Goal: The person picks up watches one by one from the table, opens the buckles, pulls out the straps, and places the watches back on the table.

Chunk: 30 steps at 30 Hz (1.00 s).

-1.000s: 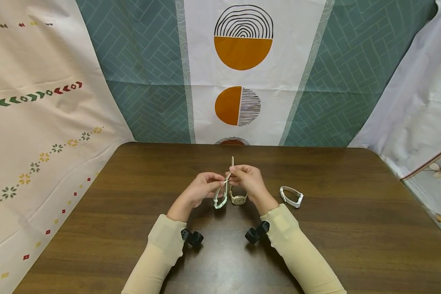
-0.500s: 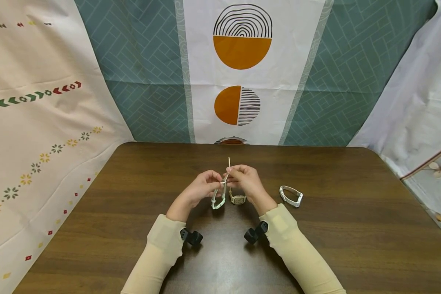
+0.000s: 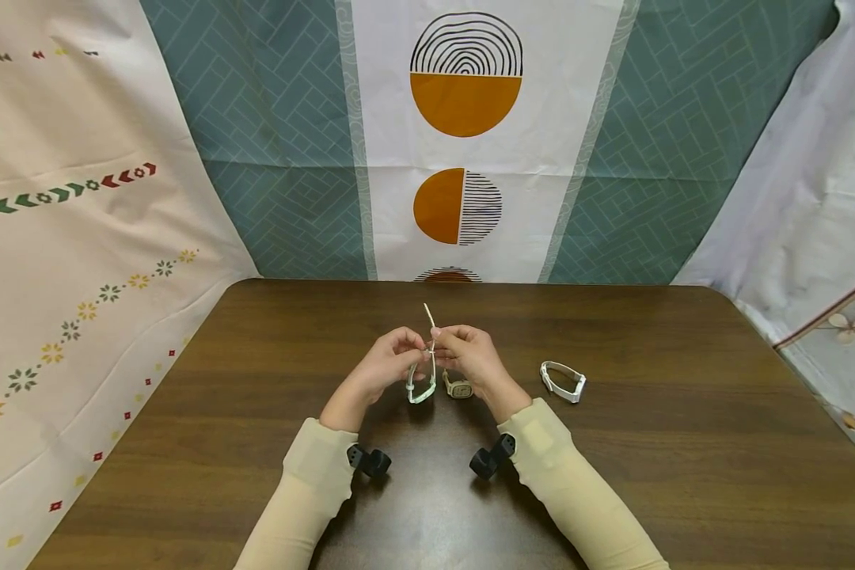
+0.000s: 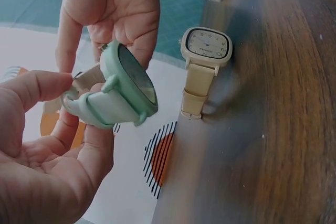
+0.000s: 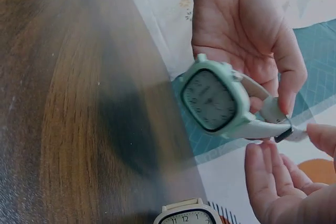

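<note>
A mint-green watch (image 3: 422, 394) with a rounded-square dial hangs between both hands, off the tabletop, its pale strap looped. With thumb and fingers, my left hand (image 3: 385, 364) pinches the strap near its buckle (image 5: 284, 134). The free strap end (image 3: 429, 315) sticks up past my right hand (image 3: 473, 360), whose thumb and fingertips pinch the strap just beyond the buckle. The watch's dial (image 5: 210, 100) faces the right wrist camera. In the left wrist view the watch's case (image 4: 126, 74) partly covers the right fingers.
A beige watch (image 4: 209, 45) lies on the brown wooden table (image 3: 256, 475), just below the right hand. Further right on the table is a white watch (image 3: 563, 381) with its strap closed in a loop. Patterned cloths (image 3: 285, 158) hang behind and beside the table.
Both hands have drifted slightly left with the mint-green watch. The upright strap end has tipped from vertical to lean left at its top. The beige and white watches stay put.
</note>
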Available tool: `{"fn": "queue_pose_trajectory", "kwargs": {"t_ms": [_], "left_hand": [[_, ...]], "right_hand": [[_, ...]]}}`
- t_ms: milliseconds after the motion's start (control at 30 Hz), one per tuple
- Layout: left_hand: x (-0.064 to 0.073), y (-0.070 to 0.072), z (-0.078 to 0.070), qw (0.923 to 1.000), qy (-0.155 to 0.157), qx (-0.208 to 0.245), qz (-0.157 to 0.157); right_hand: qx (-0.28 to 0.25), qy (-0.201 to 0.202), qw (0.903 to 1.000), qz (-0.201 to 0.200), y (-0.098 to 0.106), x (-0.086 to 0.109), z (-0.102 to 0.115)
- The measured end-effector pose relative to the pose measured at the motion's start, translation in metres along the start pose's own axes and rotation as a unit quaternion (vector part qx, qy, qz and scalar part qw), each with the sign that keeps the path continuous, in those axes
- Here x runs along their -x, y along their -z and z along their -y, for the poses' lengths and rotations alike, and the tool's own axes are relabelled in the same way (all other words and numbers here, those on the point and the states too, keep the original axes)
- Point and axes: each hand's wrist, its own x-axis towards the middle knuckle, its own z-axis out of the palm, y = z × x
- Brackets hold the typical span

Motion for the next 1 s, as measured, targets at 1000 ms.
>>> {"fn": "queue_pose_trajectory", "kwargs": {"t_ms": [1000], "left_hand": [[0.0023, 0.0095, -0.0019, 0.9968, 0.004, 0.003, -0.080]], "right_hand": [[0.078, -0.020, 0.9942, 0.071, -0.0040, 0.0053, -0.0051]]}}
